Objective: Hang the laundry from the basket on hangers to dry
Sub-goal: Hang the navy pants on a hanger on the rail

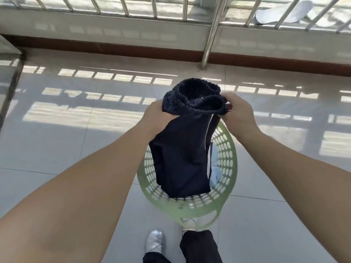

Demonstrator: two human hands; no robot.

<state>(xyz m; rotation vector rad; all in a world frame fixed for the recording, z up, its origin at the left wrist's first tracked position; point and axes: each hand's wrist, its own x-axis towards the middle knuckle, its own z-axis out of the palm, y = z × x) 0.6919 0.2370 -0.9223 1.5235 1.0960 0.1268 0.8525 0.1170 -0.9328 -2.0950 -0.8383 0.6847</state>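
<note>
Navy trousers (180,158) are held up by the elastic waistband, left hand (153,115) and right hand (238,111) each gripping a side, legs dangling into the green laundry basket (226,179). Looks like the pick-up step; next probably needs a hanger, none visible.

**Single head cam, steep downward look**

One view only, worn on the head; faces forward and down over both forearms to the tiled floor (66,149); hands close to the lens, green basket (230,158) below them; wide-angle bend; metal railing (155,8) runs along the top edge; shoes at the bottom edge.
</note>
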